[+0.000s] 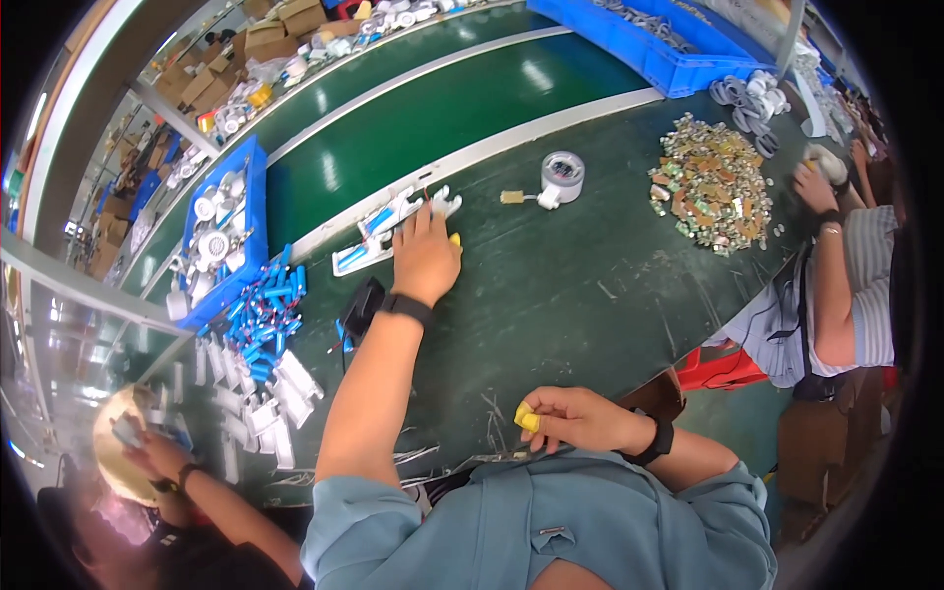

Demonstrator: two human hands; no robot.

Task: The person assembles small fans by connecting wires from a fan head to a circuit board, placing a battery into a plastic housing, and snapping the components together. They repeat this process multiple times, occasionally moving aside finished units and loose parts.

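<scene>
My left hand (426, 258) reaches forward over the bench, its fingers extended onto white plastic housings (356, 258) fitted with blue cylindrical batteries (380, 219). Its fingertips touch the end of one housing (447, 202); a yellow cover shows at the thumb. Close to my body, my right hand (585, 418) is loosely closed, with yellow finger covers (528, 417) on thumb and forefinger. Nothing shows between those fingers. Right of my left hand stands a round grey-white device (561, 179) with its inside exposed, joined by a wire to a small tan circuit board (512, 197).
A black object (364, 307) lies beside my left forearm. Loose blue batteries (265, 315) and white housings (270, 408) cover the left side, below a blue bin (254, 206). Circuit boards (713, 182) are heaped at right. A green conveyor (472, 93) runs behind. Co-workers' hands (152, 452) flank me.
</scene>
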